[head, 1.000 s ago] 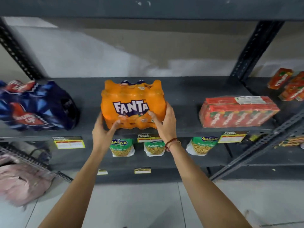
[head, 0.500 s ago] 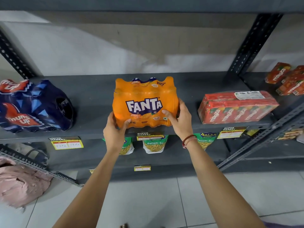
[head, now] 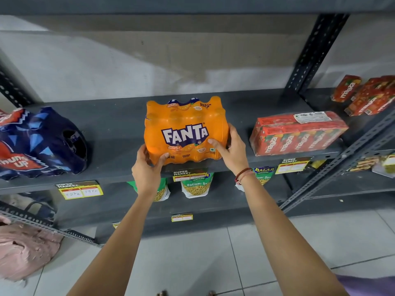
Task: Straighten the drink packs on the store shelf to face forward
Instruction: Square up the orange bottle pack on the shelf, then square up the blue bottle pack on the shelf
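Note:
An orange Fanta pack (head: 183, 127) stands at the front edge of the grey shelf (head: 119, 133), its logo facing me. My left hand (head: 146, 167) grips its lower left corner, thumb on the front. My right hand (head: 232, 150) holds its lower right side, with fingers wrapped around the edge. A dark blue Thums Up pack (head: 40, 144) lies to the left, turned at an angle. To the right, a red Maaza carton pack (head: 299, 133) sits slightly skewed.
More Maaza cartons (head: 367, 95) sit on the neighbouring shelf at far right, beyond a slotted upright post (head: 314, 52). Snack bags (head: 194, 186) hang on the lower shelf behind yellow price tags (head: 81, 191). A pink cloth (head: 23, 251) lies on the tiled floor at left.
The view has shifted, so the Fanta pack sits more to the right in frame. Both hands stay on the pack's lower corners, and its front still faces me.

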Demonstrator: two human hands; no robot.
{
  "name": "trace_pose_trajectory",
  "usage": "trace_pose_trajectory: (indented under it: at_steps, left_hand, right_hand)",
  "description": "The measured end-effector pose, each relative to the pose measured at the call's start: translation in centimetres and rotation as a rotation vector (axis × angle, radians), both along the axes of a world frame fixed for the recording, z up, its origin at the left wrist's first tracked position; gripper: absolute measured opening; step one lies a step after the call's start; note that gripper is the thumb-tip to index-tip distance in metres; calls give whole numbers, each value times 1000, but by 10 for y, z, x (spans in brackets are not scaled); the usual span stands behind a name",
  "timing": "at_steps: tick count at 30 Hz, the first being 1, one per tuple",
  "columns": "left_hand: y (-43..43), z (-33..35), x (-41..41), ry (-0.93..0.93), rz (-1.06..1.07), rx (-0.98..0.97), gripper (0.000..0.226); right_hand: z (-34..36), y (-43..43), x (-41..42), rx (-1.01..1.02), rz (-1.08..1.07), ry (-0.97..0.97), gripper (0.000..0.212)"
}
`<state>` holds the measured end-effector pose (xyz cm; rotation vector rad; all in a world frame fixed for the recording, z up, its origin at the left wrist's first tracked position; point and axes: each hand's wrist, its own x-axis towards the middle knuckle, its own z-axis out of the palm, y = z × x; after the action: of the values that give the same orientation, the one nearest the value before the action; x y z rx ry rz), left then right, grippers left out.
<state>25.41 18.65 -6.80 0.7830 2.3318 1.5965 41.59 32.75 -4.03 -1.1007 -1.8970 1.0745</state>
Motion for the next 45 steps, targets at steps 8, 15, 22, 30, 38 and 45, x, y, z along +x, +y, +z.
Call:
trace_pose_trajectory:
  at_steps: [8, 15, 22, 30, 38, 45]
  left_hand:
    - [-10, 6, -7, -63, -84, 29, 66]
    - [-78, 18, -64, -23, 76, 214, 32]
    - [-174, 6, -159, -12, 414, 176, 26]
    - [-222, 13, -252, -82, 370, 161, 66]
    - [-220, 8, -280, -197, 130, 163, 51]
    - [-205, 4, -249, -123, 44, 163, 57]
  right_hand:
    - [3, -11, -1, 4, -60, 14, 70]
    - [22, -68, -31, 356, -343, 202, 38]
    - [31, -155, -152, 392, 18, 245, 24]
    - [11, -197, -263, 108, 368, -54, 58]
    - [7, -189, -278, 144, 433, -156, 53]
    - [4, -167, -247, 125, 398, -129, 57]
